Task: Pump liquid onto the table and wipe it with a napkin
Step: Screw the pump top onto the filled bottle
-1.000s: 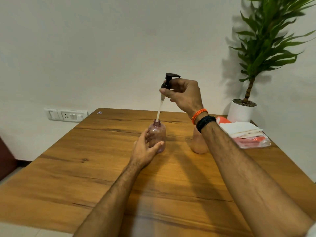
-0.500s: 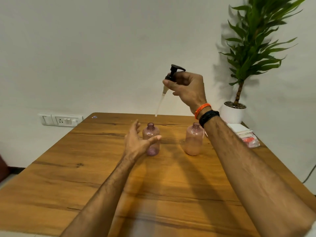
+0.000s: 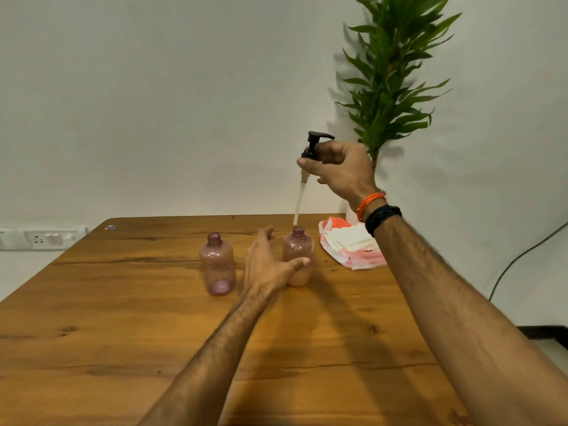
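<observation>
Two pink see-through bottles stand uncapped on the wooden table. The left bottle looks nearly empty; the right bottle holds pale liquid. My right hand is raised above the right bottle and pinches a black pump head, whose clear tube hangs down with its tip just above that bottle's mouth. My left hand is spread open right beside the right bottle, thumb across its front; whether it touches is unclear. A pack of white napkins in a red-and-white wrapper lies at the back right.
A tall green potted plant stands behind the table's far right corner against the white wall. A white socket strip is on the wall at left. A dark cable hangs at right. A small sticker sits near the table's far left corner.
My right hand lifted the pump out of the left bottle and carried it over the right bottle. My left hand let go of the left bottle and moved to the right one.
</observation>
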A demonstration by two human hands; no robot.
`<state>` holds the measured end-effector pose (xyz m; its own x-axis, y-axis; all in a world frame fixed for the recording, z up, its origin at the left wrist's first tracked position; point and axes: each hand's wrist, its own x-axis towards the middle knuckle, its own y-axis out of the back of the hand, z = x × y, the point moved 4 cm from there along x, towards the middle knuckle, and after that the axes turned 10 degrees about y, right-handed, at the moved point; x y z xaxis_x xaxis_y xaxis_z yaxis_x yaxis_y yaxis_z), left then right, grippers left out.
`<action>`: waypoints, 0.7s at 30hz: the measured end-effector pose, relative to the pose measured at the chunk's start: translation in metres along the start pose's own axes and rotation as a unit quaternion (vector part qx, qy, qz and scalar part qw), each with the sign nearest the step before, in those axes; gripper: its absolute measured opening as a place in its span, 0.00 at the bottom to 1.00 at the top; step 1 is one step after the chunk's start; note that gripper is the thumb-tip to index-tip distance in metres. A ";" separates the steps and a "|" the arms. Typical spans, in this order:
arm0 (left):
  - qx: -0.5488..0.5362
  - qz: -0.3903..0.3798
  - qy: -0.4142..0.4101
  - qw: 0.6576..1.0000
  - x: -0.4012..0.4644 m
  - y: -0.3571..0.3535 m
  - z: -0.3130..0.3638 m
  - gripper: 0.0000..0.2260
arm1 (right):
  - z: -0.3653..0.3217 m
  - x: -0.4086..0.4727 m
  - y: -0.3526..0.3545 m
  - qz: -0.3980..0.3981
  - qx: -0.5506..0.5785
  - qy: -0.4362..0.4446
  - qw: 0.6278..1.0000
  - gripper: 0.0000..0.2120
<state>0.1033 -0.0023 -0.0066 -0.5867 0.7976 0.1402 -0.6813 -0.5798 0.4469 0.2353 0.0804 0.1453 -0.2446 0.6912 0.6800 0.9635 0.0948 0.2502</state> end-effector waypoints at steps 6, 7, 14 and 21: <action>0.007 -0.027 0.051 0.998 0.009 -0.031 -0.020 0.45 | 0.011 0.001 0.004 0.001 -0.023 0.009 1.000 0.20; 0.004 -0.028 0.053 0.998 0.011 -0.034 -0.021 0.44 | 0.012 0.002 0.004 -0.001 -0.025 0.011 1.000 0.21; -0.014 -0.042 0.052 0.998 0.015 -0.041 -0.027 0.37 | 0.028 -0.003 -0.009 -0.027 -0.036 -0.002 0.999 0.19; -0.022 -0.041 0.041 0.998 0.015 -0.041 -0.031 0.35 | 0.059 -0.031 -0.031 -0.074 -0.053 -0.042 0.995 0.19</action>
<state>0.1089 0.0282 -0.0505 -0.5613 0.8270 0.0307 -0.7459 -0.5216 0.4142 0.2198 0.0979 0.0760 -0.3691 0.7330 0.5714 0.8997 0.1276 0.4174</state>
